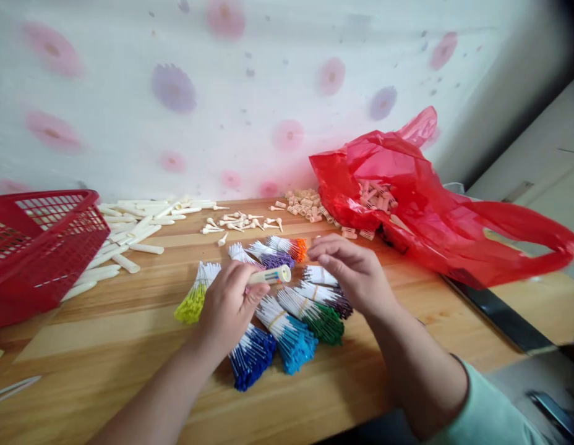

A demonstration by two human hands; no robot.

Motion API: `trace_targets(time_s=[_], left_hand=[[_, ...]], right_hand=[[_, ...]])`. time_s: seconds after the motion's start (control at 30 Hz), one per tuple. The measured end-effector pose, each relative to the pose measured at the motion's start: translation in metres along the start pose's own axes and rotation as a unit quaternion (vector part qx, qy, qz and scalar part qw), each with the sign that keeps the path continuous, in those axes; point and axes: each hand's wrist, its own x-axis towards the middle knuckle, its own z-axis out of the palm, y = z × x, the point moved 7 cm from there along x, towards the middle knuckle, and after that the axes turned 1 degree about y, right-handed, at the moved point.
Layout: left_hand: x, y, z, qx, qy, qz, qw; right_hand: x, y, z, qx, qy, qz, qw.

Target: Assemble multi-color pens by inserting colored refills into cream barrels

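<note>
My left hand (231, 303) is closed around a multicolour pen barrel (271, 275), a cream tube with coloured slots whose open end points right. Facing that end is my right hand (354, 272), its fingers curled in a pinch; what they hold, if anything, is hidden. Bundles of thin white pen refills with coloured ends lie beneath and around both hands. Among them are a yellow bundle (194, 296), a dark blue bundle (253, 355), a light blue bundle (291, 337), a green bundle (321, 315), a purple bundle (278, 258) and an orange bundle (296, 248).
At left, a red plastic basket (41, 247) stands beside a pile of cream tubes (129, 241). Small cream cone-shaped pieces (240, 221) are scattered farther back. A red plastic bag (435, 204) with short pinkish pieces (377, 196) lies at right, partly over a dark flat object (500, 315).
</note>
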Motion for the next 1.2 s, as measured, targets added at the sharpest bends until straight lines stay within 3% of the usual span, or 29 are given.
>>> trace_targets(time_s=[0.1, 0.2, 0.37, 0.5, 0.63, 0.73, 0.87, 0.93, 1.0, 1.1, 1.2], left_hand=[[0.000, 0.001, 0.014, -0.016, -0.046, -0.014, 0.999], [-0.004, 0.018, 0.030, -0.020, -0.115, 0.049, 0.992], [-0.016, 0.045, 0.049, -0.028, -0.202, 0.156, 0.967], [-0.019, 0.044, 0.054, -0.031, -0.220, 0.144, 0.964], [-0.019, 0.042, 0.053, -0.025, -0.223, 0.130, 0.966], [-0.019, 0.042, 0.053, -0.013, -0.226, 0.121, 0.966], [-0.020, 0.037, 0.056, -0.032, -0.237, 0.100, 0.966], [-0.017, 0.032, 0.052, -0.068, -0.214, 0.078, 0.971], [-0.011, 0.022, 0.042, -0.116, -0.160, 0.027, 0.980], [-0.006, 0.006, 0.029, -0.195, -0.120, -0.068, 0.971], [-0.009, 0.004, 0.033, -0.277, -0.197, -0.127, 0.932]], right_hand=[[-0.022, 0.016, -0.008, -0.171, -0.104, 0.066, 0.978], [-0.052, 0.022, 0.000, -0.308, -0.197, 0.097, 0.926], [-0.066, 0.018, 0.020, -0.467, -0.207, 0.094, 0.854], [-0.058, 0.019, 0.033, -0.551, -0.215, 0.103, 0.800], [-0.056, 0.016, 0.036, -0.573, -0.224, 0.097, 0.782], [-0.063, 0.011, 0.026, -0.581, -0.241, 0.093, 0.772], [-0.073, 0.000, -0.011, -0.597, -0.253, 0.128, 0.750], [-0.072, -0.007, -0.029, -0.578, -0.250, 0.159, 0.761], [-0.066, -0.014, -0.033, -0.517, -0.256, 0.168, 0.800], [-0.048, -0.023, -0.011, -0.395, -0.297, 0.121, 0.861], [-0.024, -0.025, 0.024, -0.318, -0.332, 0.063, 0.886]])
